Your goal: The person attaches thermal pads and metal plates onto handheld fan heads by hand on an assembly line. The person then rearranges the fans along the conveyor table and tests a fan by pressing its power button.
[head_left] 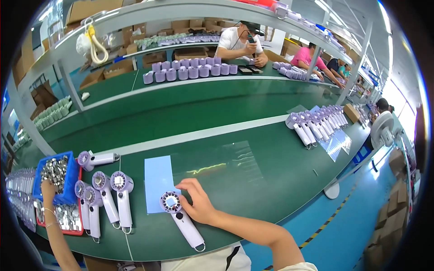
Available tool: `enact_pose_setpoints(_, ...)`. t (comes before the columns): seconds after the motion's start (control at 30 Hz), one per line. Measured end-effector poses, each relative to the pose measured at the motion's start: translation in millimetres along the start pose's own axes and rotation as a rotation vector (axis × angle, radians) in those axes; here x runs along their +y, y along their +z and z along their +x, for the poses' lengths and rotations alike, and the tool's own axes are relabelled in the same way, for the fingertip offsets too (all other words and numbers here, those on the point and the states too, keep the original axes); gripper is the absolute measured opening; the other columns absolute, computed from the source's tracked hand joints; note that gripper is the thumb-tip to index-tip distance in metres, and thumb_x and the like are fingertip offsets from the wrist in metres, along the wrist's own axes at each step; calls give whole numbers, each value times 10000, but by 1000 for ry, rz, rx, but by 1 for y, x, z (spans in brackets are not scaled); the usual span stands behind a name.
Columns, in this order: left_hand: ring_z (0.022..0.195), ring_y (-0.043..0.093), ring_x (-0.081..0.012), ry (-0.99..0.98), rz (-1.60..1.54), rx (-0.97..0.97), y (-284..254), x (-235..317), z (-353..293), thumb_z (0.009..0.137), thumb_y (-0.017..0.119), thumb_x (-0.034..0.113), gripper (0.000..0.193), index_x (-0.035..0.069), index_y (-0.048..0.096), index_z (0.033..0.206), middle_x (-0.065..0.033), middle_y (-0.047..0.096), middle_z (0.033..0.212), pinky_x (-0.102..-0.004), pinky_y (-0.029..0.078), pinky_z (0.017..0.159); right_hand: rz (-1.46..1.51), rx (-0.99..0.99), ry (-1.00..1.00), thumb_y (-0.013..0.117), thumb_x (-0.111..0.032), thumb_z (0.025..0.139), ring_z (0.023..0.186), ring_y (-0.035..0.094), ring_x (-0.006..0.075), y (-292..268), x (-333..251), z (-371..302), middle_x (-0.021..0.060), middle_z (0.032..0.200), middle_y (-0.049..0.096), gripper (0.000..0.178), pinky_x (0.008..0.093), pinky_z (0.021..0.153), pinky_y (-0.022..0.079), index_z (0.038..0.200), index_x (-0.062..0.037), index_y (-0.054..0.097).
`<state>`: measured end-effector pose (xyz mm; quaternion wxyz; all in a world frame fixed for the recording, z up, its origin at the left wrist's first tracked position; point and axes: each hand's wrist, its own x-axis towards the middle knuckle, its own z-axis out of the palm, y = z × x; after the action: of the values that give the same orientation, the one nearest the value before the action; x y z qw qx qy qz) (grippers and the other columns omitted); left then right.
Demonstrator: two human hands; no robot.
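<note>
My right hand (pixel 198 202) grips the round head of a pale purple handheld fan (pixel 186 228), thumb and fingers at its rim. The fan lies on the bench in front of me, its handle pointing toward me and a silvery square piece at the head's centre. Under its head is a light blue sheet (pixel 158 180). My left hand (pixel 48 189) reaches into a blue bin (pixel 71 180) heaped with small shiny metal parts (pixel 55 170). Its fingertips are drawn together among the parts; what they hold is too small to make out.
Several purple fans (pixel 123 198) lie between bin and sheet. A red tray (pixel 82 226) with silvery pieces sits beside the bin. A clear sheet (pixel 226 167) covers the middle. More fans (pixel 316 124) stand in rows at far right. Across the bench, a person in white (pixel 237 43) works.
</note>
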<state>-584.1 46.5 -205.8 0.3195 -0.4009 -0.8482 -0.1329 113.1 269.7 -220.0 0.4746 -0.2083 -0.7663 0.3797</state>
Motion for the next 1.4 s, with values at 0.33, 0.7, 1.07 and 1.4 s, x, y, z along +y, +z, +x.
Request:
enact_pose_setpoints(0.33, 755, 548, -431, 98, -19, 6, -19, 30, 1, 766, 555, -23, 57, 16, 528, 734, -209, 561, 737, -518, 426, 690, -8, -11, -39, 581, -7, 875, 1015, 563, 320, -3, -3, -3, 165, 1129, 522, 252, 363, 858, 477, 1125, -21, 567)
enact_pose_setpoints(0.7, 617, 597, -144, -103, -1481, -421, -201, 388, -126, 875, 443, -23, 199, -30, 628, 948, -86, 617, 805, -230, 478, 524, -195, -51, -504, 746, -25, 701, 1100, 572, 325, -11, -73, 6, 153, 1234, 574, 527, 486, 925, 456, 1212, -18, 618)
enact_pose_setpoints(1.07, 825, 644, -141, -292, -1951, -902, -235, 487, -225, 884, 659, 87, 198, -64, 622, 1005, -100, 679, 906, -237, 501, 714, -272, -73, -432, 773, -88, 724, 1033, 595, 305, -20, -94, -36, 125, 1088, 618, 383, 521, 937, 459, 1087, -12, 681)
enact_pose_setpoints(1.4, 805, 646, -114, -127, -1837, -921, -239, 491, -221, 893, 574, -32, 245, -70, 608, 1132, -104, 681, 943, -264, 531, 696, -374, -282, -290, 811, -95, 641, 987, 626, 286, -39, -91, -29, 88, 1052, 643, 393, 531, 933, 454, 1016, -64, 696)
